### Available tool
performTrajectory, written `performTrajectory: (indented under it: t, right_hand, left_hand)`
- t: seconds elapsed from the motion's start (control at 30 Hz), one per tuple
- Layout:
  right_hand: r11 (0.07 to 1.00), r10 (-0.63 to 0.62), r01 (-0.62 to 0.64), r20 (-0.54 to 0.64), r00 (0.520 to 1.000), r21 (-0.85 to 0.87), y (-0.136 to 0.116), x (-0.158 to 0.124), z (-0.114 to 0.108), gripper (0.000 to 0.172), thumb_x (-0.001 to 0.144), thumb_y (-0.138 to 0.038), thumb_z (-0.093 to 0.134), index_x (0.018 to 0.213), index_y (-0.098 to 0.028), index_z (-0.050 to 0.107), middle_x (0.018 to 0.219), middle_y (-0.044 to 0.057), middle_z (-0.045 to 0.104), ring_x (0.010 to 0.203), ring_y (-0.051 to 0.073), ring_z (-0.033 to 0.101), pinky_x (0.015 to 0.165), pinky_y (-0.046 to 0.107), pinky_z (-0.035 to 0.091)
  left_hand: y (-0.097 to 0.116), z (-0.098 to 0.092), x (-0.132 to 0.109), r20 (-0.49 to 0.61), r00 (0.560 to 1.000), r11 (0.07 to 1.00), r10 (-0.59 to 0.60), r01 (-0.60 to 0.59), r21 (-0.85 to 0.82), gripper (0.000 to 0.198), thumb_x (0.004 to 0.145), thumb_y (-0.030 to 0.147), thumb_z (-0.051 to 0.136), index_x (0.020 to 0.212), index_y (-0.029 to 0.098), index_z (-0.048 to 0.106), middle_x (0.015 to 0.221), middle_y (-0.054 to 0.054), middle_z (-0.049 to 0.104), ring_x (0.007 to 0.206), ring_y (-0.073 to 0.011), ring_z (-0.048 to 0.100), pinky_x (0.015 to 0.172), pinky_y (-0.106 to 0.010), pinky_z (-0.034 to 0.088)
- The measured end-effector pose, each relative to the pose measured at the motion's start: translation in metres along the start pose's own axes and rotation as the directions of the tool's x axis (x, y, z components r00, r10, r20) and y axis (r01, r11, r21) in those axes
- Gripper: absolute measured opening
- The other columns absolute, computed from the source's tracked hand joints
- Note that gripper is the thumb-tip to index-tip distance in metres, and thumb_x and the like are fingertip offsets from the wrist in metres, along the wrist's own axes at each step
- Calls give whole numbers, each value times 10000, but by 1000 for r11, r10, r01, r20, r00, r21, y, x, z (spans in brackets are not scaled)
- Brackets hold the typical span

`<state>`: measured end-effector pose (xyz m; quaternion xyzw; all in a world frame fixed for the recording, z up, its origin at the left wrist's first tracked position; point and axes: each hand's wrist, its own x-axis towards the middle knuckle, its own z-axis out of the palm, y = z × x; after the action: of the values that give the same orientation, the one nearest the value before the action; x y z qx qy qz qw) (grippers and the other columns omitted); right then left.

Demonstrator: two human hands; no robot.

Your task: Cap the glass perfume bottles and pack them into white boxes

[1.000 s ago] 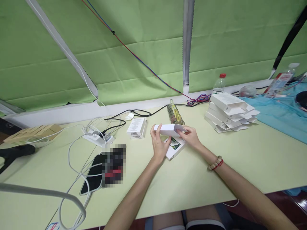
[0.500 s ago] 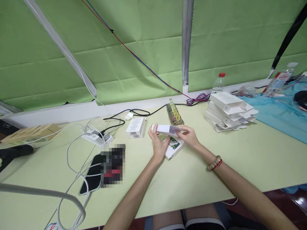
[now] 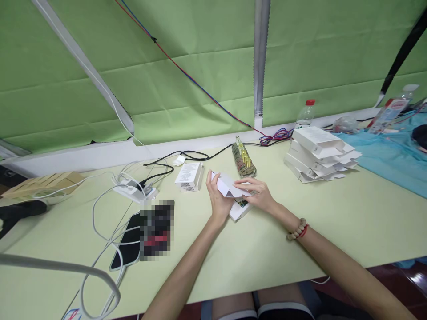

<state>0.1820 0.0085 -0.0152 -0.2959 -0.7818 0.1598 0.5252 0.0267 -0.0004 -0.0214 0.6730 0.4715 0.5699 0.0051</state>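
Both hands hold a folded white sheet (image 3: pixel 227 184), creased across its middle, above the table. My left hand (image 3: pixel 220 200) is closed on its left edge, thumb beneath and fingers behind. With its fingertips, my right hand (image 3: pixel 258 193) grips the sheet's right part. Directly under it lies a white box (image 3: pixel 237 213) with a dark green printed picture, partly hidden by the hands and the sheet. Behind the hands, a tray of small yellow vials (image 3: pixel 245 158) stands on the table. Left of them sits a white carton (image 3: pixel 189 177) with barcodes on its front side.
A stack of white cartons (image 3: pixel 322 153) stands at right, before a red-capped bottle (image 3: pixel 304 116) and blue plastic sheeting (image 3: pixel 390 155). At left are a phone (image 3: pixel 126 244), a power strip (image 3: pixel 133 191), tangled white cables and brown boxes (image 3: pixel 43 184).
The white sheet has tipped downward on the right and now shows a sharper crease. My right hand has shifted slightly left over it, and the printed picture below is more covered.
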Motion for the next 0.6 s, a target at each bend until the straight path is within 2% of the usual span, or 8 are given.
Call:
performTrajectory:
  t: [0.27, 0.4, 0.53, 0.6]
  right_hand:
    - [999, 52, -52, -19, 998, 10, -4, 1, -2, 318, 735, -172, 565, 1005, -272, 699, 980, 36, 692, 841, 161, 640, 503, 221, 503]
    - [999, 36, -36, -13, 999, -22, -4, 0, -1, 292, 744, -199, 572, 993, -279, 701, 977, 33, 691, 855, 166, 641, 567, 250, 533]
    - [997, 56, -57, -31, 998, -42, -7, -1, -1, 311, 748, -243, 581, 1042, -277, 675, 1009, 41, 678, 904, 180, 628, 621, 272, 549]
    - [998, 54, -55, -52, 997, -33, -10, -1, -1, 407, 737, -283, 607, 1144, -272, 612, 1084, 55, 649, 971, 196, 606, 640, 281, 554]
  left_hand:
    - [-2, 2, 0, -2, 999, 998, 50, -49, 34, 790, 624, 261, 736, 1269, 228, 281, 1405, -184, 286, 1311, -299, 313, 995, -465, 354]
    - [-4, 3, -2, 11, 999, 999, 42, -42, 27, 763, 634, 257, 725, 1259, 223, 290, 1399, -181, 289, 1311, -294, 314, 995, -459, 358]
    - [-2, 2, -2, 11, 999, 999, -32, 33, -31, 783, 582, 264, 752, 1228, 227, 312, 1380, -161, 307, 1297, -296, 334, 1008, -460, 350]
    - [2, 3, -1, -1, 992, 989, -122, 122, -81, 813, 549, 259, 765, 1224, 228, 312, 1347, -149, 339, 1277, -288, 363, 1013, -451, 353]
